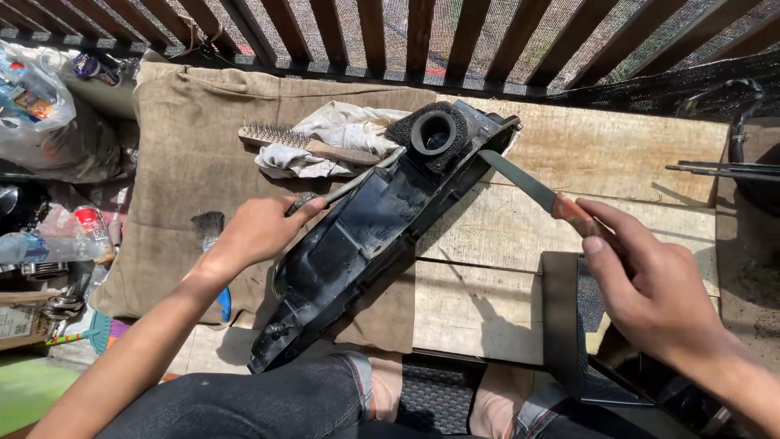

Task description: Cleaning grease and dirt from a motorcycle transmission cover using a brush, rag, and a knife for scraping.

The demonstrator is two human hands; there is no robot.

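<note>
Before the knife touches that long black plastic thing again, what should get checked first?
1. Right hand grips the knife by its orange handle: ok.
2. Left hand steadies the black plastic housing at its edge: ok.
3. Left hand's fingers are away from the blade tip: ok.
4. Housing sits flat and stable on the burlap cloth: cannot tell, its near end overhangs toward the knees.
5. Blade tip meets the housing beside the foam ring: ok.
6. Wire brush lies clear of the knife: ok.
</note>
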